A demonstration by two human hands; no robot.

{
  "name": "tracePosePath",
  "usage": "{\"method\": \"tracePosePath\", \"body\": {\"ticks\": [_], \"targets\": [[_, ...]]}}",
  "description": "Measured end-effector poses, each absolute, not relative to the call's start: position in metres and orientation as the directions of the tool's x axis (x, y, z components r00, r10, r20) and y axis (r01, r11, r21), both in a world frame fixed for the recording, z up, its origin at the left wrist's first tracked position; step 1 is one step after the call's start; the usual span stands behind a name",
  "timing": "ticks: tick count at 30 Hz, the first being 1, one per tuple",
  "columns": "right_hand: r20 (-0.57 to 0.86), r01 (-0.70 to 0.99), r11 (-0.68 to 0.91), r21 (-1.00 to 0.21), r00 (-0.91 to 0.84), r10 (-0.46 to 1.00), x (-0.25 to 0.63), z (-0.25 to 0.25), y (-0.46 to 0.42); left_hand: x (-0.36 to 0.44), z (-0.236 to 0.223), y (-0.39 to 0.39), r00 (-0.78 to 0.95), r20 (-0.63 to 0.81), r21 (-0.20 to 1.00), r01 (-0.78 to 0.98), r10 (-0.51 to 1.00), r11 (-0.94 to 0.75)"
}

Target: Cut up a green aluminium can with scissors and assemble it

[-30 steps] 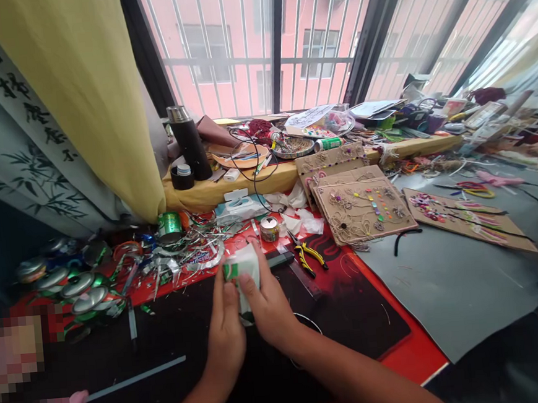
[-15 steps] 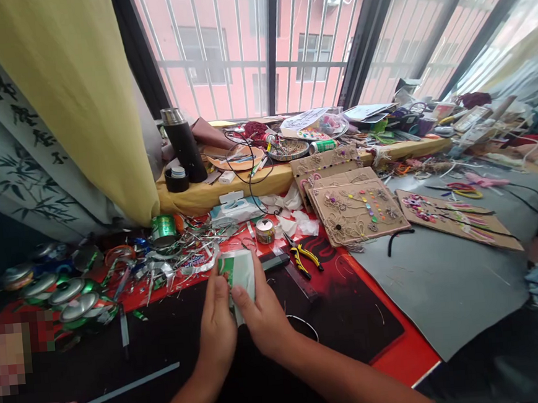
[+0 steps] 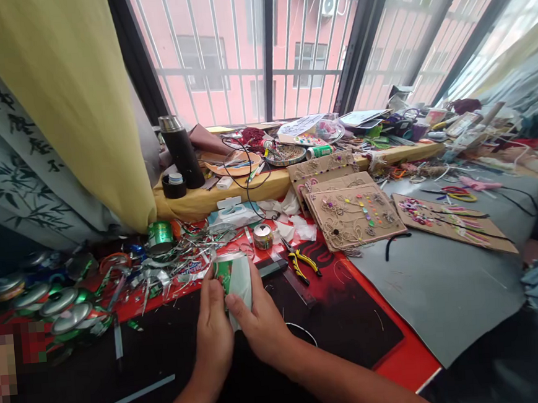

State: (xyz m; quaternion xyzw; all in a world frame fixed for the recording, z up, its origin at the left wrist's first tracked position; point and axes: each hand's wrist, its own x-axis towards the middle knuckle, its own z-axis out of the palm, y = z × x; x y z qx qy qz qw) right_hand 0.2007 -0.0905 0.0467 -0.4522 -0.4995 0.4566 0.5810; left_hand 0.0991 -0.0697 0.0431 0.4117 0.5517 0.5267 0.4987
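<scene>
Green-and-white folded sheet (image 3: 235, 288), material unclear, held upright between 2 hands above the black desk mat (image 3: 336, 339). Far left, crushed aluminium cans (image 3: 58, 308) lie in a heap, then shredded metal strips (image 3: 180, 255) around an upright green can (image 3: 160, 238). Left hand (image 3: 213, 336) closed, gripping the sheet's left side. Right hand (image 3: 260, 320) closed, pinching its right side. Just beyond, a small round tin (image 3: 263, 237) and yellow-handled pliers (image 3: 299, 266). Further right, a cardboard panel (image 3: 351, 217) with twine and beads, beside a second decorated cardboard panel (image 3: 452, 224) on a grey sheet (image 3: 439, 293).
</scene>
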Motion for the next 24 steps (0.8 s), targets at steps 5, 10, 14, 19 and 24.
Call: {"method": "tracePosePath", "body": {"ticks": [5, 10, 14, 19, 24], "targets": [[0.136, -0.087, 0.148, -0.985, 0.129, 0.982, 0.212, 0.056, -0.081, 0.097, 0.025, -0.087, -0.040, -0.088, 0.993, -0.087, 0.995, 0.085], [0.130, -0.130, 0.152, -0.980, 0.162, 0.978, 0.210, 0.054, -0.077, 0.097, 0.010, -0.086, -0.002, -0.128, 0.977, -0.173, 0.992, 0.126], [0.086, -0.172, 0.111, -0.979, 0.148, 0.985, 0.202, 0.041, -0.081, 0.094, 0.016, -0.074, -0.059, -0.168, 0.979, -0.128, 0.984, 0.159], [0.057, -0.150, 0.082, -0.985, 0.162, 0.985, 0.203, 0.036, -0.081, 0.092, 0.027, -0.075, -0.064, -0.012, 0.996, 0.088, 0.998, 0.018], [0.097, -0.142, 0.124, -0.982, 0.183, 0.978, 0.205, 0.044, -0.082, 0.099, 0.030, -0.087, -0.010, 0.019, 0.998, 0.058, 1.000, -0.018]]}}
